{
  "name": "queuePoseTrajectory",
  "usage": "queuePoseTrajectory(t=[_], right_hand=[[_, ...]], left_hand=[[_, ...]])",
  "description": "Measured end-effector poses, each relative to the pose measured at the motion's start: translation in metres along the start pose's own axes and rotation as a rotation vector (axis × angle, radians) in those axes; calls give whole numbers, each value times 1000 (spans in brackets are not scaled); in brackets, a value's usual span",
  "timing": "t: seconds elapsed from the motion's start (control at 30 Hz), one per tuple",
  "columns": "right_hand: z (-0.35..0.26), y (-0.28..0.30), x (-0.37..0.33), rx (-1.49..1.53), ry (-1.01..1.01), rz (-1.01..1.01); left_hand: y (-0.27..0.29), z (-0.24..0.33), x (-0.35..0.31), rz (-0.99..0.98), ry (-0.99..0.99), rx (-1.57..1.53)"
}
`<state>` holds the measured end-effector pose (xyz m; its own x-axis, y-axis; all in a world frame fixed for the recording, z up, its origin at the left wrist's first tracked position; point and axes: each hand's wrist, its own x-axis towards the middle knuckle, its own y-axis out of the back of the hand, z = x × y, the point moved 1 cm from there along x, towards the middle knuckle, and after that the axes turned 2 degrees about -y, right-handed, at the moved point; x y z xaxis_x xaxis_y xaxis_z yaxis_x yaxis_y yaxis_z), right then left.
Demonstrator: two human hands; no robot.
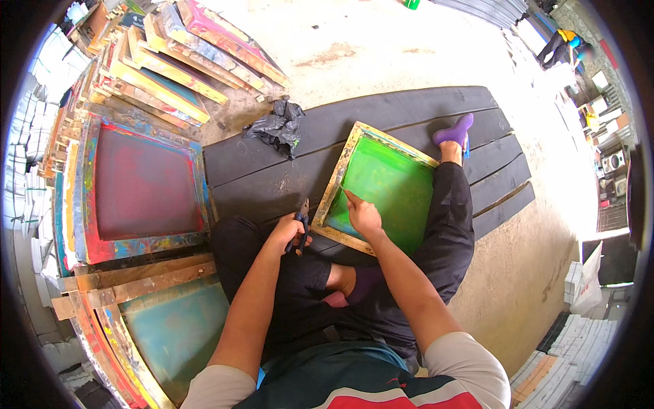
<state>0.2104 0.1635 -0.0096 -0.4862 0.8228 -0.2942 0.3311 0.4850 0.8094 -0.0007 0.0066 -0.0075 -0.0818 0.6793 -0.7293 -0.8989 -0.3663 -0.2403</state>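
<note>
A wooden screen-printing frame (344, 163) with bright green mesh (388, 194) lies tilted in front of me, by my outstretched leg. My left hand (289, 234) is closed round a pair of pliers (302, 225) with dark handles, jaws pointing away from me, just off the frame's near-left side. Over the mesh, close to the frame's left bar, is my right hand (364, 217). Its fingers are drawn together, with the forefinger toward the bar. Something thin seems to stick out at the fingertips, too small to name.
Dark planks (259, 184) lie under the frame, with a crumpled black plastic bag (278, 127) on them. To the left are a frame with dark red mesh (146, 184) and one with blue-green mesh (180, 334). More frames (163, 68) lean behind. Another person (565, 49) bends far right.
</note>
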Motion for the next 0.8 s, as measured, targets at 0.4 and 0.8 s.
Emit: queuePoseTrajectory(t=[0.4, 0.8], right_hand=[[-23, 9, 2, -61, -41, -58], [45, -36, 35, 419, 146, 117]], left_hand=[[-8, 5, -1, 31, -40, 55], [-10, 10, -6, 43, -63, 40]])
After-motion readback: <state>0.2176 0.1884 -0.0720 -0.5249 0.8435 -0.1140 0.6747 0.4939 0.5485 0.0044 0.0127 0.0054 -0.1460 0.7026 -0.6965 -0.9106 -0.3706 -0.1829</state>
